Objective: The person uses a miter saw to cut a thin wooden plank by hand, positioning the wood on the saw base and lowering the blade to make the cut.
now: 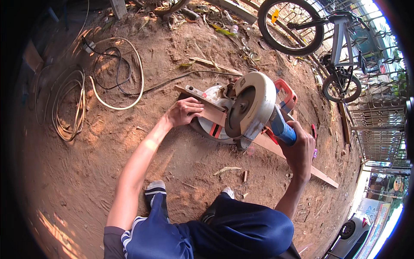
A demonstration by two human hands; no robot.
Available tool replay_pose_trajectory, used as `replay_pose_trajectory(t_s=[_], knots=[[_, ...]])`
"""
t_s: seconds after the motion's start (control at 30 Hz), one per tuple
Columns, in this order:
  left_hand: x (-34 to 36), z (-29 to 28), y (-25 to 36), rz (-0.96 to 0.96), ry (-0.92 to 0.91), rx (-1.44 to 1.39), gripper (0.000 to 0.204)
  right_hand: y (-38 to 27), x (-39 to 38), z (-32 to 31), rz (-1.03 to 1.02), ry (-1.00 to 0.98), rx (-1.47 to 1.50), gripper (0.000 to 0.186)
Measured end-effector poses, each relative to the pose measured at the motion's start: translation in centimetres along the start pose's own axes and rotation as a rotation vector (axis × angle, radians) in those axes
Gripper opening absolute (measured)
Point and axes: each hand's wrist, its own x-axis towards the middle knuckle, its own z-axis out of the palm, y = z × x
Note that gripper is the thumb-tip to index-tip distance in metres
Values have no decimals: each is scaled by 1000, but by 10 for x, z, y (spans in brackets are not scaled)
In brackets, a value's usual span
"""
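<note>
From far off, I look through the head view and see a saw (pixel 254 86) sitting on the brown ground (pixel 172 159), with a board (pixel 213 114) lying across its base. The left hand (pixel 185 111) has its grip bent over one end of the board, holding it down. The right hand (pixel 300 149) has its grip wrapped around the blue handle (pixel 282 129). I think I am at the cutting step, with the board in place and the handle ready to push. I can't quite tell if the teeth touch the wood, because the cover (pixel 266 101) hides them. To me, the next move calls for a slow, straight push down, with the left hand firm and clear of the dark disc (pixel 237 116).

The board is flat, thin and light brown. A long strip (pixel 324 178) pokes out on the other side and looks like the same piece. The cover is round, hard metal, with a shiny rim. The handle looks like smooth plastic. The ground is dry, bumpy dirt with wood scraps (pixel 227 169), and a pale, fat cable (pixel 142 77) curls in a loop.
</note>
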Motion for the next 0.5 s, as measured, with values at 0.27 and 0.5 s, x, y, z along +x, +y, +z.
replay_pose_trajectory(t_s=[0.27, 0.5], knots=[[2, 3, 2, -22, 15, -21, 19, -3, -17, 9, -6, -11, -24, 36], [-1, 2, 0, -14, 15, -10, 18, -10, -36, 24, -4, 1, -45, 38]])
